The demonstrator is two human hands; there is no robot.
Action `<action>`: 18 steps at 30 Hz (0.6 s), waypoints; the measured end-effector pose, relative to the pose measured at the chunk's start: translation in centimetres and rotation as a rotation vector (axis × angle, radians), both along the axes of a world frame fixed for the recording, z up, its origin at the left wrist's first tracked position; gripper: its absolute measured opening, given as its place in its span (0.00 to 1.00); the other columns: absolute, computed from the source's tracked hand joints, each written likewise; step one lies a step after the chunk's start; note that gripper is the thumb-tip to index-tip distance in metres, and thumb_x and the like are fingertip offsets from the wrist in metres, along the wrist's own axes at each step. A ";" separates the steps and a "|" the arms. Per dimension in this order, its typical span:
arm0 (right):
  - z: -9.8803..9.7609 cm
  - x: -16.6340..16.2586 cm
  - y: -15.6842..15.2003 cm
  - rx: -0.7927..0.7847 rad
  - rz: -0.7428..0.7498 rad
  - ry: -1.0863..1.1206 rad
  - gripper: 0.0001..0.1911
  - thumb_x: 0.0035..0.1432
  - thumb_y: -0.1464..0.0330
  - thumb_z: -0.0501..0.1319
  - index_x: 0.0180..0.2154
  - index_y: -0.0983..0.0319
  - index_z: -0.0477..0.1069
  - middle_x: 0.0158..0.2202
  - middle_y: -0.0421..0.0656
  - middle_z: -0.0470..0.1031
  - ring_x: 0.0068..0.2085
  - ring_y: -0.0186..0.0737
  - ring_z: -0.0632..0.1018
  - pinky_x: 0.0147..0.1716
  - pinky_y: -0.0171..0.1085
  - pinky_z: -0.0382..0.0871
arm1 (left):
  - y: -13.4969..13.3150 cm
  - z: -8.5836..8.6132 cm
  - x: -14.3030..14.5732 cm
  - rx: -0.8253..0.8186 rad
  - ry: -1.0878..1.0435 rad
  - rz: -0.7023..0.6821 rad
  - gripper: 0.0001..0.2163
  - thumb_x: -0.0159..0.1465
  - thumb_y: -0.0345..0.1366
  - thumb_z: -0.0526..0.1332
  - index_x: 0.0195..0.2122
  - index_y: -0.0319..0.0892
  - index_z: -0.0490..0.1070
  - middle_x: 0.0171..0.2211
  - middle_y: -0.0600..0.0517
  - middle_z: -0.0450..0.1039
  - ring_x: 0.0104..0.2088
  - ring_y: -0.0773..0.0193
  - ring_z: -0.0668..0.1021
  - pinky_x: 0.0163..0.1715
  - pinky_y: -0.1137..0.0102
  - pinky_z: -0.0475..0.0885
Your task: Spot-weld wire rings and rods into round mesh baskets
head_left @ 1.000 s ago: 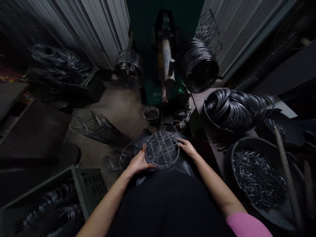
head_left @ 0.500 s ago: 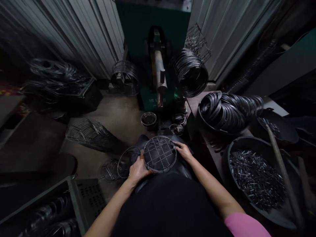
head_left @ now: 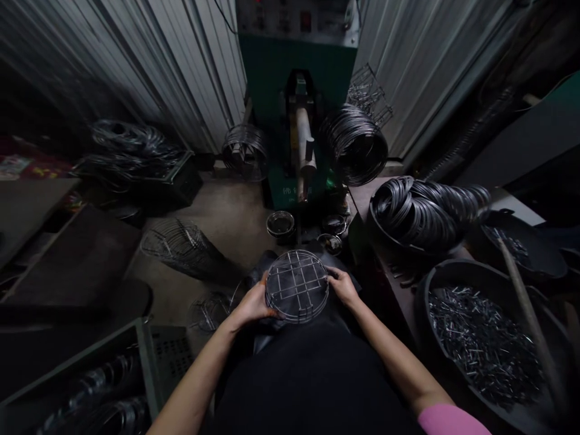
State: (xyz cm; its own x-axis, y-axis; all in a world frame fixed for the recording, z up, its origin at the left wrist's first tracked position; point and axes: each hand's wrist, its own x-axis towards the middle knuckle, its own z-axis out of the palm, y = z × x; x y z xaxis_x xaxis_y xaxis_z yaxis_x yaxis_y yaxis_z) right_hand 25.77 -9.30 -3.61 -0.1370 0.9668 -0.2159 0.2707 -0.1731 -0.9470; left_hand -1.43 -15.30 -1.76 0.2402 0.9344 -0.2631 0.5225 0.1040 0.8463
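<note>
A round wire rack (head_left: pixel 298 281), with a grid of crossing wires inside its rings, lies level over my lap. My left hand (head_left: pixel 254 302) is closed on its left rim, the thumb on the near upper side and the fingers partly hidden below. Opposite, my right hand (head_left: pixel 343 286) grips the right rim between thumb and fingers. Beyond the rack stands a green machine (head_left: pixel 296 63) with a pale cylindrical arm (head_left: pixel 305 136) that points toward me and down. Small round dishes (head_left: pixel 280 224) sit under that arm.
On the right, a wide pan (head_left: pixel 487 344) holds many short metal pins, with a stick (head_left: pixel 525 308) across it. Behind it lies a pile of wire rings (head_left: pixel 417 208). Wire racks (head_left: pixel 181 244) stand stacked on the left floor. A green crate (head_left: pixel 149 362) is at lower left.
My view has tilted up and left, so more of the machine's top shows. The loose wire ring beside my left hand is now mostly out of sight. Both hands keep hold of the rack.
</note>
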 end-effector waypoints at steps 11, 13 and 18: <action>0.6 -0.1 -0.6 0.140 -0.008 -0.121 0.18 0.51 0.62 0.59 0.43 0.62 0.75 0.42 0.46 0.78 0.44 0.47 0.77 0.47 0.44 0.69 | 0.4 1.4 -1.7 -0.262 -0.416 0.441 0.36 0.50 0.52 0.64 0.58 0.40 0.60 0.47 0.47 0.72 0.46 0.57 0.74 0.47 0.65 0.67; 0.9 -0.4 -0.7 0.188 -0.010 -0.137 0.18 0.52 0.63 0.57 0.44 0.62 0.74 0.42 0.47 0.78 0.44 0.47 0.77 0.46 0.44 0.70 | 0.7 1.1 -0.6 -0.235 -0.432 0.424 0.36 0.49 0.53 0.64 0.56 0.39 0.63 0.51 0.45 0.70 0.51 0.53 0.71 0.52 0.62 0.64; 1.8 -0.5 -0.6 0.345 -0.001 -0.269 0.16 0.55 0.65 0.55 0.43 0.60 0.75 0.41 0.48 0.78 0.43 0.46 0.78 0.45 0.44 0.71 | 0.7 0.2 0.4 -0.164 -0.344 0.448 0.32 0.51 0.51 0.62 0.54 0.38 0.66 0.54 0.45 0.68 0.57 0.50 0.66 0.58 0.58 0.57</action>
